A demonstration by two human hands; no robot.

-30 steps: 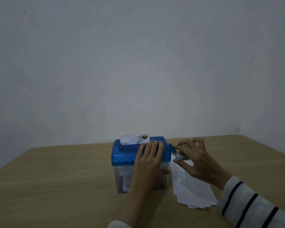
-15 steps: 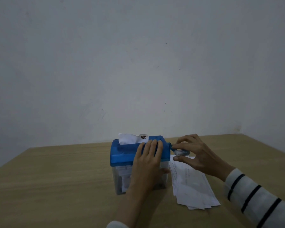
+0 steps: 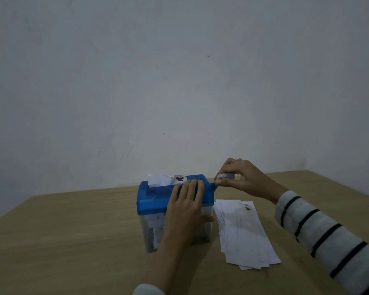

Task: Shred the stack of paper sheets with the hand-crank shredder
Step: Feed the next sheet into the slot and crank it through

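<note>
- My left hand (image 3: 186, 206) lies flat on top of the shredder (image 3: 156, 201). The fingers are straight and side by side, pressing down on the blue lid. My thumb reaches round the clear box toward 3 o'clock.
- My right hand (image 3: 242, 179) is up at 3 o'clock from the lid. Its fingers are curled, and they pinch the grey crank knob (image 3: 227, 175) between thumb and fingertips.
- The knob sits higher than the lid. A short blue arm goes from it down to the shredder's side.
- The shredder is a clear box with a blue top. It stands on the wooden table (image 3: 73, 241), in the middle, near my arms.
- A white sheet (image 3: 158, 180) sticks up out of the slot at 11 o'clock from my left hand. It has a dark spot near its top edge.
- Inside the clear box I can see white paper strips (image 3: 156, 226) hanging down.
- The stack of paper sheets (image 3: 243, 233) lies flat on the table at 3 o'clock from the shredder, just beside it. The sheets are fanned a little at the near end. The top one has a dark spot at its far end.
- My right sleeve (image 3: 320, 233) is pale with dark stripes.
- A grey wall (image 3: 179, 81) stands behind the table, at 12 o'clock.
</note>
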